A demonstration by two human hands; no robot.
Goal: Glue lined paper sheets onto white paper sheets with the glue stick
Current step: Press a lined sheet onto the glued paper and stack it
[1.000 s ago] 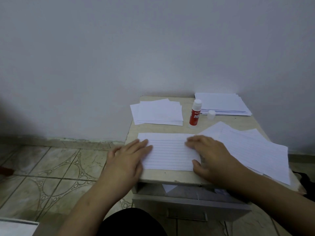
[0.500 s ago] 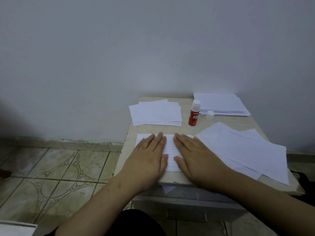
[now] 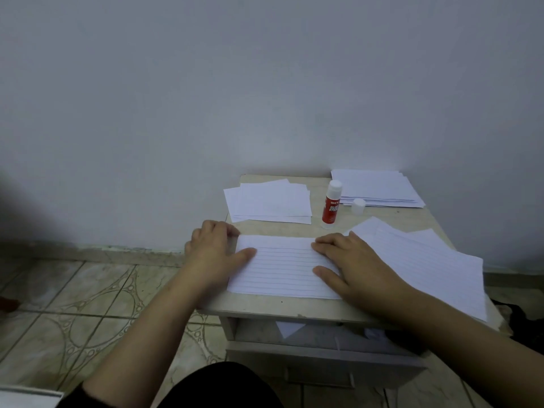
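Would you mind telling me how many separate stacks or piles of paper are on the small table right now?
4: white stack back left, stack back right against the wall, spread lined pile at right, and the lined sheet under both hands. Sheets underneath may be hidden.

Two bare hands in view, left hand (image 3: 216, 254) and right hand (image 3: 356, 266). No gloves, rings, watch or bands visible on either. Forearms bare up to the frame edge; a dark sleeve edge (image 3: 73, 397) shows at the left elbow. Black garment (image 3: 217, 387) at bottom centre, plain, no markings readable. Right arm's upper end is cut off by the frame.
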